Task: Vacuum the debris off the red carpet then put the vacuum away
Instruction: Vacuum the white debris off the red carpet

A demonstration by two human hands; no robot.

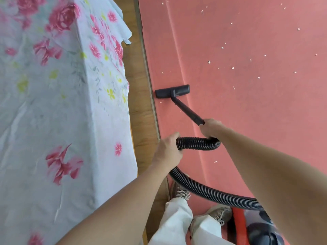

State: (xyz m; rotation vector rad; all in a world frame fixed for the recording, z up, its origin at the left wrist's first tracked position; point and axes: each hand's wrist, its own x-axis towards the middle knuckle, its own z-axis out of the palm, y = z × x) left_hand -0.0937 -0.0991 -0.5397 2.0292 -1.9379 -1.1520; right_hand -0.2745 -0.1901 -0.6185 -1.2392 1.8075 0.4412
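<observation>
The red carpet point(247, 112) fills the right side, sprinkled with several small white scraps of debris point(222, 47) toward the far right. A black vacuum head point(172, 91) lies flat on the carpet near its left edge. Its black wand point(187, 112) slants back to my right hand point(210, 127), which grips the wand's upper end. My left hand point(168, 149) holds the ribbed black hose point(198, 143) where it loops. The hose runs down to the red and black vacuum body point(254, 227) by my feet.
A bed with a floral sheet point(62, 103) takes up the left side. A strip of wooden floor point(141, 112) and a metal edge trim point(150, 85) separate it from the carpet. My shoes point(181, 190) and white trousers stand at the carpet's near edge.
</observation>
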